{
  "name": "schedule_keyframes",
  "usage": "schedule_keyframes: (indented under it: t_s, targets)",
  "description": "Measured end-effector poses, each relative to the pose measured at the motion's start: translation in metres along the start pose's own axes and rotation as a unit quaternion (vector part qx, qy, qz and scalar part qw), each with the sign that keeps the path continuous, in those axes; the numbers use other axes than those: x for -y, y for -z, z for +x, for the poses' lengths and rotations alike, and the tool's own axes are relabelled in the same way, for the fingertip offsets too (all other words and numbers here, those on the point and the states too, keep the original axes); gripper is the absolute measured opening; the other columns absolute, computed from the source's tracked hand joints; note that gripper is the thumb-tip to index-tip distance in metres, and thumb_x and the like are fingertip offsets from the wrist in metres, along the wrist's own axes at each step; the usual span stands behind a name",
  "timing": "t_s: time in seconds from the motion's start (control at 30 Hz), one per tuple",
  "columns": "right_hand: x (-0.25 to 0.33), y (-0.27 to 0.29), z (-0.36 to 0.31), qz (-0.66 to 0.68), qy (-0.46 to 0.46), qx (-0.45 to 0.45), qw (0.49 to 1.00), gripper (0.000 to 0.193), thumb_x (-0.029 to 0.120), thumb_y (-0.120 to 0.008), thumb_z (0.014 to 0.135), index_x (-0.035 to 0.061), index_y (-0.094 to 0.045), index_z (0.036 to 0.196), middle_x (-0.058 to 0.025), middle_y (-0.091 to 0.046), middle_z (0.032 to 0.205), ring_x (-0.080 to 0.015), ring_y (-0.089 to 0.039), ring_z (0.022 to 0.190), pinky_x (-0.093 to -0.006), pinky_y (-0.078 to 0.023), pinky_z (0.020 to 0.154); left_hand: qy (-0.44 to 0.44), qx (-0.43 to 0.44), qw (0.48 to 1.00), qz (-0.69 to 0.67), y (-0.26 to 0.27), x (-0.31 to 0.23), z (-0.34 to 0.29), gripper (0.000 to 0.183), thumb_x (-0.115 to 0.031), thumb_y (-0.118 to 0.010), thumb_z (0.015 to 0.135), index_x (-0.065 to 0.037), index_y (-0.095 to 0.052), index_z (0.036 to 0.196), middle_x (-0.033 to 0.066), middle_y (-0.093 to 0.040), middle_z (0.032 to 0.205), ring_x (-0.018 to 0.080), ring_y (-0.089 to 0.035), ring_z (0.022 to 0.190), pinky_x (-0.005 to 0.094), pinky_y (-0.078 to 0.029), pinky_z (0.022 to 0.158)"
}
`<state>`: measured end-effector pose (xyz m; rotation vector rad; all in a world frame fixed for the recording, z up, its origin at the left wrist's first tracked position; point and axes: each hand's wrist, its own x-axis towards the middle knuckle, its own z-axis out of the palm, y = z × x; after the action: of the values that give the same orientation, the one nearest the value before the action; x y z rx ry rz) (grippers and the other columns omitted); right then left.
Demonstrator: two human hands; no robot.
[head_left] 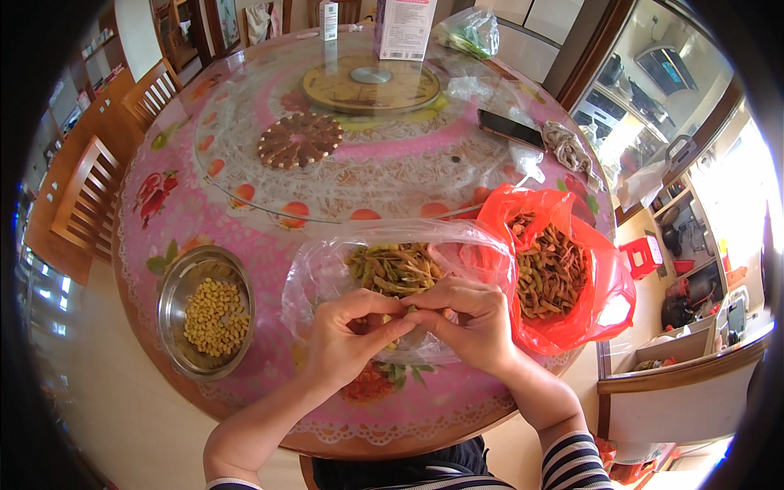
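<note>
My left hand (353, 328) and my right hand (472, 320) meet at the fingertips, pinching a small bean pod (411, 309) between thumbs and forefingers. Most of that pod is hidden by the fingers. Just beyond them, a clear plastic bag (314, 265) lies spread on the table with a heap of green-brown bean pods (394, 268) on it. To the right stands an open red plastic bag (608, 298), full of browner pods (549, 273). On the left, a round steel bowl (167, 306) holds shelled yellowish beans (216, 317).
The round table (269, 408) has a pink flowered cloth and a glass turntable (245, 155). On the glass are a brown round trivet (300, 140), a phone (510, 129) and a box (404, 28). A crumpled cloth (569, 149) lies at the right. Wooden chairs (86, 196) stand left.
</note>
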<state>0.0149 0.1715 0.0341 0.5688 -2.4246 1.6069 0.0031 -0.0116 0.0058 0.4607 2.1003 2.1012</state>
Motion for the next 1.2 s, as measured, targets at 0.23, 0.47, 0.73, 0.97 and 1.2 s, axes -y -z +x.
schedule_keyframes:
  t_s: [0.23, 0.47, 0.73, 0.97, 1.2]
  targets:
    - [-0.0027, -0.0067, -0.0019, -0.006, 0.028, -0.015, 0.999, 0.015, 0.001, -0.071, 0.074, 0.0025, -0.069, 0.089, -0.0091, -0.066, 0.074, -0.0207, -0.065, 0.068, -0.0400, -0.043, 0.093, -0.033, -0.001, 0.999, 0.016, 0.0007, 0.0001, -0.0003, 0.008, -0.002, -0.074, 0.076, 0.001, -0.068, 0.081, 0.0041, -0.065, 0.082, 0.0082, -0.059, 0.072, 0.0216, -0.045, 0.061]
    - [-0.0019, -0.0042, -0.0035, -0.023, 0.017, -0.003, 1.000, 0.015, 0.001, -0.070, 0.074, 0.0035, -0.069, 0.089, -0.0080, -0.066, 0.073, -0.0202, -0.065, 0.067, -0.0461, -0.034, 0.105, -0.051, -0.003, 0.999, 0.008, -0.0014, 0.0007, -0.0002, 0.009, -0.004, -0.074, 0.077, 0.001, -0.070, 0.083, 0.0056, -0.066, 0.080, 0.0086, -0.059, 0.069, 0.0225, -0.046, 0.060]
    - [0.0000, -0.0022, 0.0026, 0.004, 0.019, -0.031, 0.999, 0.019, -0.003, -0.071, 0.075, 0.0004, -0.071, 0.093, -0.0056, -0.067, 0.077, -0.0097, -0.058, 0.065, -0.0235, -0.046, 0.062, -0.010, -0.023, 0.999, -0.035, -0.0001, 0.0028, 0.0008, 0.010, -0.003, -0.074, 0.078, 0.001, -0.069, 0.085, 0.0035, -0.066, 0.082, 0.0060, -0.057, 0.070, 0.0205, -0.045, 0.061]
    - [-0.0023, -0.0007, 0.0025, 0.004, 0.036, -0.018, 0.999, 0.017, -0.007, -0.070, 0.075, -0.0006, -0.070, 0.090, -0.0063, -0.068, 0.080, -0.0109, -0.060, 0.067, -0.0255, -0.048, 0.071, -0.042, -0.021, 0.999, 0.000, 0.0009, 0.0076, 0.0026, 0.013, -0.004, -0.075, 0.076, 0.001, -0.069, 0.087, 0.0026, -0.065, 0.081, 0.0048, -0.053, 0.065, 0.0200, -0.042, 0.058]
    - [-0.0020, -0.0012, 0.0014, 0.007, 0.017, -0.018, 1.000, 0.018, -0.003, -0.070, 0.075, 0.0018, -0.070, 0.092, -0.0094, -0.068, 0.081, -0.0192, -0.065, 0.073, -0.0287, -0.051, 0.064, -0.044, -0.018, 0.999, -0.015, -0.0002, 0.0099, 0.0025, 0.013, -0.004, -0.076, 0.076, 0.001, -0.069, 0.086, 0.0016, -0.064, 0.079, 0.0034, -0.050, 0.062, 0.0196, -0.039, 0.054]
